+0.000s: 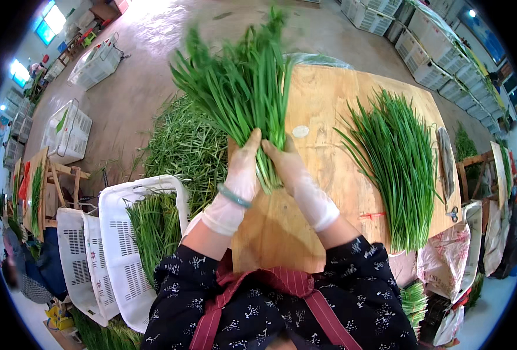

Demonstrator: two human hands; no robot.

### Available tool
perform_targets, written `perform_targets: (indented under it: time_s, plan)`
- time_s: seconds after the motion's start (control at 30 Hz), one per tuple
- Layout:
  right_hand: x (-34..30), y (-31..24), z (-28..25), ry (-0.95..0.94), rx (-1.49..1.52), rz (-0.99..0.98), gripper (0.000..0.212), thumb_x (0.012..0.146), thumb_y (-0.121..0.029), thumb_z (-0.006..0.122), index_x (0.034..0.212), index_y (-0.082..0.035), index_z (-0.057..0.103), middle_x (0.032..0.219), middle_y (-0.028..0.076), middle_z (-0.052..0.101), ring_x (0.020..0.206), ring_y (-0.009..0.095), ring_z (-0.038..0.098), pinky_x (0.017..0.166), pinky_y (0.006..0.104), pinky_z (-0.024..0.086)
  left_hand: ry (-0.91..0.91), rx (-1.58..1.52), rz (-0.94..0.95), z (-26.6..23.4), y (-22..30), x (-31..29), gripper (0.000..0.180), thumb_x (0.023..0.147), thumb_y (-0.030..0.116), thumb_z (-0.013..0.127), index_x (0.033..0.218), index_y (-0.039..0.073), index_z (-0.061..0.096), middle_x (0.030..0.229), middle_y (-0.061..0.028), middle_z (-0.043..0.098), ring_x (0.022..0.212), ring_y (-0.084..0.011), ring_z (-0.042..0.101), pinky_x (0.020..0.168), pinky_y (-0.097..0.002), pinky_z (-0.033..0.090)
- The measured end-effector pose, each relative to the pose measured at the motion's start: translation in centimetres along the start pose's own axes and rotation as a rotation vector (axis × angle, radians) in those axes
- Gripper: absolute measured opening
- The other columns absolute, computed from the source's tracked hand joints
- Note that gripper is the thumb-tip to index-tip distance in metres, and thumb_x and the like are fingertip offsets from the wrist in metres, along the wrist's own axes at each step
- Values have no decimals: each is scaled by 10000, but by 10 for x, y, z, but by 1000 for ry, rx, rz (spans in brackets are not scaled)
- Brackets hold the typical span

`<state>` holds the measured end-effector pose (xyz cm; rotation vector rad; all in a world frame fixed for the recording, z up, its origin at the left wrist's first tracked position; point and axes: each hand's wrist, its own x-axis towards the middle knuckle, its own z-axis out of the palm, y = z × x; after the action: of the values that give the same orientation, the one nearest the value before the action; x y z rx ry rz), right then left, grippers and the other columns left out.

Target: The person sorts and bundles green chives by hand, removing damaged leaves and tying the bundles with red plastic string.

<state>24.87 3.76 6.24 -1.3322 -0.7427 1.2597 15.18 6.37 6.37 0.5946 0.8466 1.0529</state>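
- The left hand (242, 169) and right hand (290, 169), gloved, each keep a closed grip on one chive bunch (241, 87), upright.
- Another chive pile (395, 163) lies on the wooden bench (322, 111).

You are standing in a vegetable packing hall, a working shed rather than a kitchen. Around you a wide bare concrete floor (153, 46) carries a loose heap of green leaves (185, 146), and white slotted plastic crates (439, 52) stand stacked in rows along the far wall. More crates (66, 131) sit scattered to your left. Your wooden table (328, 111) holds a sorted bundle of long green stalks (395, 163).
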Motion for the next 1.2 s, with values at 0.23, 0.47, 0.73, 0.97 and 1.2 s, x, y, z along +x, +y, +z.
perform_targets:
  time_s: [0.23, 0.47, 0.73, 0.97, 1.2]
  plan:
    - [-94, 15, -50, -13, 80, 246, 611, 858, -376, 549, 1278, 11, 329, 1143, 163, 525, 1028, 229, 520, 852, 312, 434, -375, 217, -223, -13, -33, -89, 435, 851, 226, 566, 1225, 44, 439, 1141, -56, 531, 978, -166, 538, 851, -306, 441]
    - [-125, 57, -47, 79, -461, -60, 690, 835, -533, 479, 1204, 46, 411, 1063, 244, 542, 1049, 392, 475, 916, 386, 365, -194, -410, -446, -23, -65, -133, 351, 860, 208, 569, 1168, 66, 478, 1030, -24, 561, 907, -134, 567, 798, -294, 491]
    - [-119, 56, -45, -182, -325, -193, 599, 827, -448, 548, 1190, 15, 436, 1040, 196, 575, 989, 342, 537, 850, 417, 413, -376, -51, -444, -42, -52, -134, 297, 810, 113, 585, 1090, 57, 502, 947, -50, 559, 840, -171, 574, 803, -306, 465]
    - [-97, 26, -11, -270, 557, 258, 424, 816, -214, 621, 1155, 9, 499, 1059, 85, 590, 878, 180, 593, 784, 299, 485, -240, 410, -112, -42, -29, -144, 514, 690, -24, 631, 1163, 45, 443, 955, -28, 541, 828, -149, 563, 725, -274, 483]
    - [-114, 29, 28, -324, 592, 65, 428, 839, -286, 578, 1173, -31, 494, 1050, 47, 579, 928, 142, 550, 821, 280, 457, -141, 579, 133, -67, -23, -150, 565, 656, -47, 631, 1172, 52, 423, 998, -39, 528, 853, -135, 549, 705, -253, 480]
